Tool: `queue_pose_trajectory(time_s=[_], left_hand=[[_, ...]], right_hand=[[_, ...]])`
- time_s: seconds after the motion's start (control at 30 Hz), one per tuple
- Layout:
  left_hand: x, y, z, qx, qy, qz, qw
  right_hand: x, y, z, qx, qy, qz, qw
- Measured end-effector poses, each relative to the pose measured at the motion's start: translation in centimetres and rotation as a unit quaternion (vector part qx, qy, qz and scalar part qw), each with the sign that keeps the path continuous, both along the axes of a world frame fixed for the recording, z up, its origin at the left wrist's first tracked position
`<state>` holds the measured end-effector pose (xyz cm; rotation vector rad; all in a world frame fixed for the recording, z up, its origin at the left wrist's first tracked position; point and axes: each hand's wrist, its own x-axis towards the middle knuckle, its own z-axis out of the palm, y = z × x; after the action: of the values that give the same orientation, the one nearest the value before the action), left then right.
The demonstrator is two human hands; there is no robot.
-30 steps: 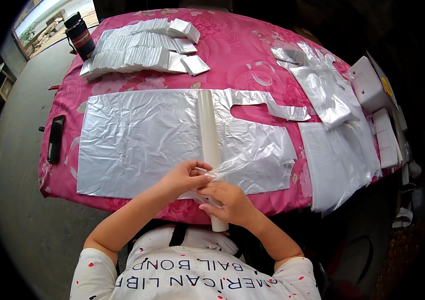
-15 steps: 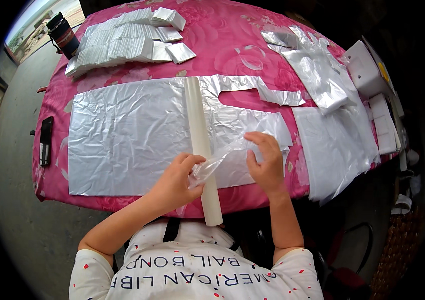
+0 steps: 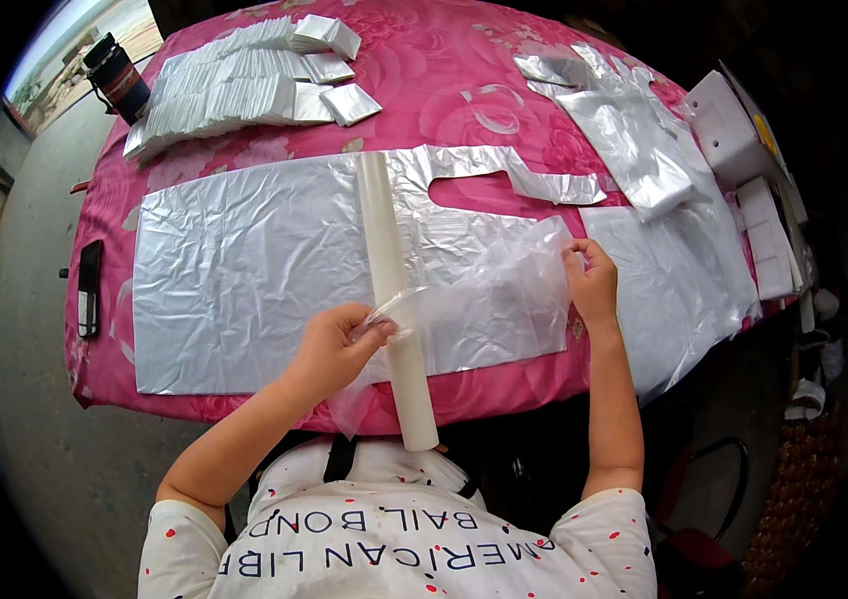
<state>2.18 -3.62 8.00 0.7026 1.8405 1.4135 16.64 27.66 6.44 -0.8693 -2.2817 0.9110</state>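
A thin clear plastic film is stretched between my two hands. My left hand pinches one end of it over the pale tube, and a loose corner hangs down toward the table's front edge. At the right, my right hand grips the film's other end between thumb and fingers. Beneath lies a flat, creased, silvery-white plastic bag with a handle cut-out at its far right. The tube lies lengthwise across this bag, its near end sticking out past the table edge.
Rows of folded white packets stand at the far left, beside a dark bottle. A black phone lies on the left edge of the pink tablecloth. More silvery bags are piled at the right, near white boxes.
My right hand has moved right, drawing the bunched film out wide. My left hand has shifted slightly left with its end.
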Motion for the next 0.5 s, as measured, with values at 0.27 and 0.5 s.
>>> queue_pose_trajectory(time_s=[0.27, 0.5], left_hand=[[-4.6, -4.4, 0.1, 0.196, -0.263, 0.033, 0.944], [-12.3, -17.1, 0.4, -0.070, -0.181, 0.180, 0.964]], right_hand=[[4.7, 9.1, -2.9, 0.002, 0.081, -0.206, 0.975], [4.0, -9.5, 3.2, -0.076, -0.001, 0.010, 0.997]])
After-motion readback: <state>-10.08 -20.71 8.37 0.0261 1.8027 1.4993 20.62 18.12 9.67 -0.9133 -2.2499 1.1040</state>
